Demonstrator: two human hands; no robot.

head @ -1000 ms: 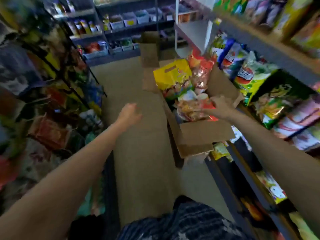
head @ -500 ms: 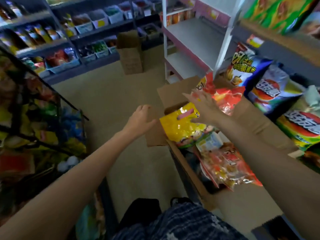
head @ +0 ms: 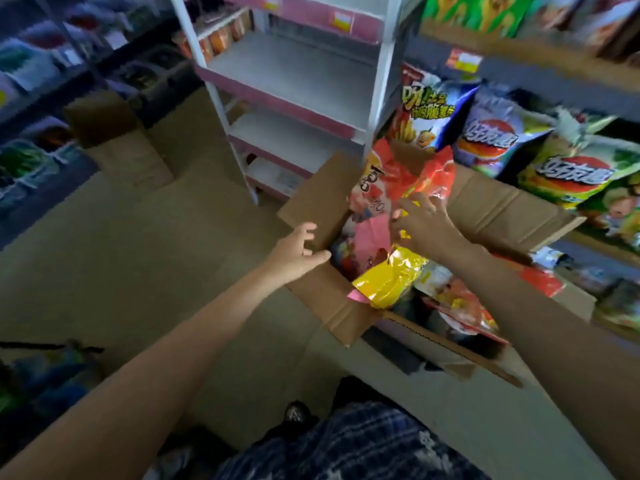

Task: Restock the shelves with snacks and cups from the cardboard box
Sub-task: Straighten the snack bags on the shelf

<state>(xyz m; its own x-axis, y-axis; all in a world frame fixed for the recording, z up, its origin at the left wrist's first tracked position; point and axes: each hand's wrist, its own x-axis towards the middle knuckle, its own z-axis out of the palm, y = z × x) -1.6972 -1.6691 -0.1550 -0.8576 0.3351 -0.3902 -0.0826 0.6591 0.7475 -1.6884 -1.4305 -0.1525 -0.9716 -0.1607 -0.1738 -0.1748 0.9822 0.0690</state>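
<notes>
The open cardboard box [head: 330, 299] stands on the floor by the right-hand shelves, stuffed with snack bags. My right hand [head: 424, 225] reaches into it, fingers curled on the upper end of a yellow snack bag [head: 389, 277] that lies tilted toward me. A red-orange bag [head: 415, 171] stands upright behind the hand, and a pink bag [head: 370, 233] lies to its left. My left hand [head: 298, 252] hovers open with spread fingers at the box's left rim, beside the raised flap [head: 320, 192]. No cups are visible.
A white-and-pink rack [head: 294, 74] with bare shelves stands just behind the box. The right-hand shelving [head: 540, 67] holds large chip bags [head: 491, 136]. A second cardboard box [head: 116, 142] stands on the beige floor at left, before dark shelves with bins.
I have stepped closer to the box. My right hand came off the red bag onto the yellow one, which has tipped over toward me. My left hand moved right to the box's rim.
</notes>
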